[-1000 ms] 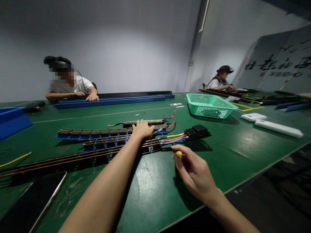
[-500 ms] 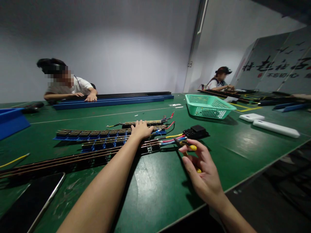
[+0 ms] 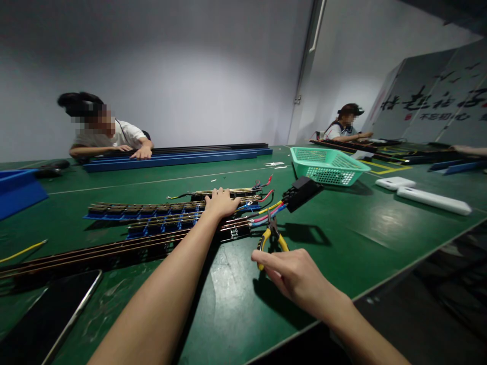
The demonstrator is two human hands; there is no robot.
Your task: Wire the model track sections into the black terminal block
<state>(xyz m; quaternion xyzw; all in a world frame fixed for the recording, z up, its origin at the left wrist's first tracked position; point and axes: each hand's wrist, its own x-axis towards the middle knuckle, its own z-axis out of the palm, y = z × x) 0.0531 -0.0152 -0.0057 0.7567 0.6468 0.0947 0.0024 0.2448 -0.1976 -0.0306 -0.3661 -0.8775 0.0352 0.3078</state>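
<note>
Fingers point(image 3: 269, 259) curled part-closed, holds yellow-handled pliers point(image 3: 273, 231) in the right hand point(image 3: 300, 278), just right of frame centre. Points upward and slightly left, with long axis near upright; cannot tell whether touching coloured wires point(image 3: 261, 220). Rests the left hand point(image 3: 222, 204), fingers spread, across rodded strips point(image 3: 182, 206) mid-frame.

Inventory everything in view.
Pliers: 1, yellow-black, right hand
Connector block: 1, black, wire ends
Wires: several, multicoloured, at connector
Rail assemblies: about four, black/blue, centre
Loose wire: 1, yellow, left
Smartphone: 1, black, left
Bin: 1, blue, left
Mesh basket: 1, mint, right
Oblong items: 2, white, right
Channels: several, blue/black, far side
Co-workers: 2, white tops, background
Extra arm: 1, bare, right
Table: 1, green, foreground
Lettered panels: several, grey, right
Left hand: 1, bare, on rails
Right hand: 1, bare, holding pliers
</note>
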